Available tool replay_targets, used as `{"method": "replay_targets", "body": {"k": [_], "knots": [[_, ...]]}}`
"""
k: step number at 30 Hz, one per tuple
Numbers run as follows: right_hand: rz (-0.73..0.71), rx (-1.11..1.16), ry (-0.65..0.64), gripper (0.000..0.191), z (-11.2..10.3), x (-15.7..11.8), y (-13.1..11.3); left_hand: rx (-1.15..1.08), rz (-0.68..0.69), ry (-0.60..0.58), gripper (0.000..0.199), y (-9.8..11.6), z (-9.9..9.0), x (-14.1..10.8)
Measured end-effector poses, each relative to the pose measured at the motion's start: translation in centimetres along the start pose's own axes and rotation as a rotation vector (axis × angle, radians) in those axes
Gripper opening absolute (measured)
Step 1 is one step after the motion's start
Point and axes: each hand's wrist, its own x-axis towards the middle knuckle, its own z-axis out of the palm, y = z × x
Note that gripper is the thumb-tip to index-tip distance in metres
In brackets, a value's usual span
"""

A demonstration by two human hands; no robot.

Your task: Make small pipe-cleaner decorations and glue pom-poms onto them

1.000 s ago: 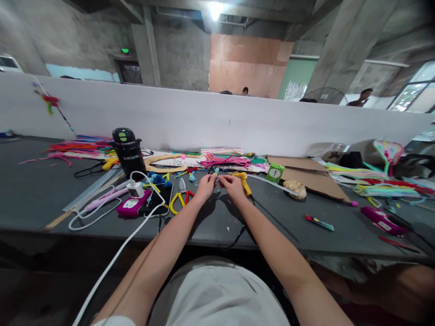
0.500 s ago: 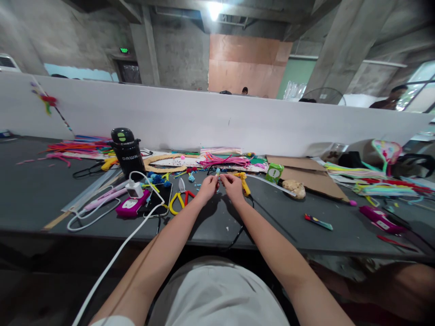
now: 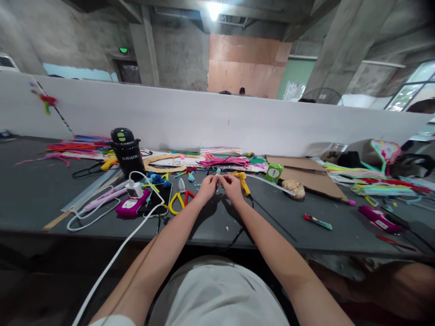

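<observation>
Light-blue piece [image 3: 218,171] sits at the fingertips, over the grey table [image 3: 272,222]. Left hand [image 3: 208,188] fingers clamped on it; right hand [image 3: 231,186] fingertips together, meeting the left's; cannot tell if they grip it too. Judged: light pinch, steady wrists, clear of the yellow glue gun [image 3: 244,182]. White partition [image 3: 170,113] behind; concrete room, ceiling lamp [image 3: 214,10] lit.

Lit by a bright white ceiling lamp [image 3: 214,10], walled in bare grey concrete [image 3: 181,59], divided by a long white partition [image 3: 170,113] behind a dark grey tabletop [image 3: 292,217].
</observation>
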Motion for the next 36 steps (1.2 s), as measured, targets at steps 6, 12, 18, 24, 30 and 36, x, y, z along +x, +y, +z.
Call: {"method": "replay_targets", "body": {"k": [6, 12, 18, 24, 30, 36], "knots": [[0.023, 0.018, 0.003, 0.035, -0.1, 0.1, -0.1, -0.007, 0.004, -0.018, 0.04, -0.3, 0.0, 0.1], [0.194, 0.211, -0.072, 0.038, -0.1, 0.6, 0.8, -0.054, -0.016, -0.047, 0.045, -0.2, -0.1, 0.0], [0.257, 0.266, -0.08, 0.04, -0.2, 0.6, 0.9, -0.078, -0.03, -0.081, 0.05, 0.1, -0.1, -0.1], [0.275, 0.288, -0.078, 0.042, -0.2, 0.7, 1.0, -0.056, -0.013, -0.068, 0.052, 0.1, -0.2, -0.1], [0.325, 0.306, -0.134, 0.044, -0.2, 0.7, 1.1, -0.063, -0.013, -0.055, 0.048, 0.1, -0.3, -0.1], [0.385, 0.416, -0.215, 0.044, -0.4, 0.5, 0.7, -0.068, -0.029, -0.058, 0.043, 0.4, -0.3, -0.1]]}}
